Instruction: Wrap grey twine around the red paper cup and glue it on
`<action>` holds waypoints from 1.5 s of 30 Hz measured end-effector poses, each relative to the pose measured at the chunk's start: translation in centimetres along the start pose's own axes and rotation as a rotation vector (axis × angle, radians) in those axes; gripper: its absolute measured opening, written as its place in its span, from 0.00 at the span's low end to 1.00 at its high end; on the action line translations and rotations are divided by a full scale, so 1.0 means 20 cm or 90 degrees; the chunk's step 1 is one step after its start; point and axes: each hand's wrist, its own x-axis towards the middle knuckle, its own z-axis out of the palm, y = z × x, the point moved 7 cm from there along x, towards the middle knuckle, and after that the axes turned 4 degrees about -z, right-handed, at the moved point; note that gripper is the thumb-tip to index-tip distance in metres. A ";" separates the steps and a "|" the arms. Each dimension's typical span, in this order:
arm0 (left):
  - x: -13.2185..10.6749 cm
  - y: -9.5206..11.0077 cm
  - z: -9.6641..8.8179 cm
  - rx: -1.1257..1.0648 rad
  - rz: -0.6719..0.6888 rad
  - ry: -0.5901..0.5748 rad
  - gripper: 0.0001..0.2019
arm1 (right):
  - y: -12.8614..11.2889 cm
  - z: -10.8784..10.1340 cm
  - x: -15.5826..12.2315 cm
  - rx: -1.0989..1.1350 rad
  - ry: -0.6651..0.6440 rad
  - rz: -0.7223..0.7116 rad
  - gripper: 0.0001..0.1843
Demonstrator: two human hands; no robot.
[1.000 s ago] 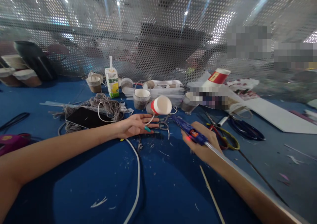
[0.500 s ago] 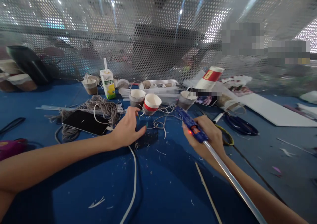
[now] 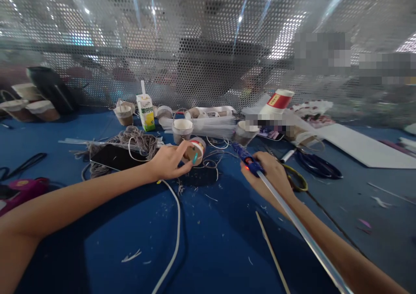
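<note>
My left hand (image 3: 170, 159) pinches a small paper cup (image 3: 201, 147) with a red band, tipped so that a round brown end faces me. Fingers and thumb partly cover the cup. In my right hand (image 3: 271, 172) is a blue hot glue gun (image 3: 248, 159), its red light lit and its nozzle pointing away to the left. From the gun's back a long clear glue stick (image 3: 299, 224) runs towards me. Just behind the left hand stands a small cup with a wire handle (image 3: 182, 129). Grey yarn (image 3: 138, 140) lies in a heap by that wrist.
A black phone (image 3: 113, 157) lies under the left forearm, near a drink carton (image 3: 145, 112). A white cable (image 3: 178, 229) and a thin wooden stick (image 3: 273, 250) cross the blue table. Scissors (image 3: 297, 179) lie beside my right hand. Perforated metal mesh (image 3: 208, 69) rises behind.
My left hand has taken hold of the red-banded cup, which stood upright, and tipped it over. The right hand keeps the glue gun in nearly the same spot. The view has shifted slightly.
</note>
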 end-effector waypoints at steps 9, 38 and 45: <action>0.07 0.08 -0.09 -0.023 0.083 0.033 0.32 | -0.08 0.01 -0.01 0.086 -0.041 -0.036 0.09; 0.07 -0.04 -0.32 0.276 0.267 0.291 0.35 | 0.00 -0.02 -0.08 0.369 0.035 0.232 0.14; 0.05 -0.34 -0.41 0.151 0.178 0.455 0.34 | 0.17 0.02 -0.06 0.233 0.010 0.333 0.17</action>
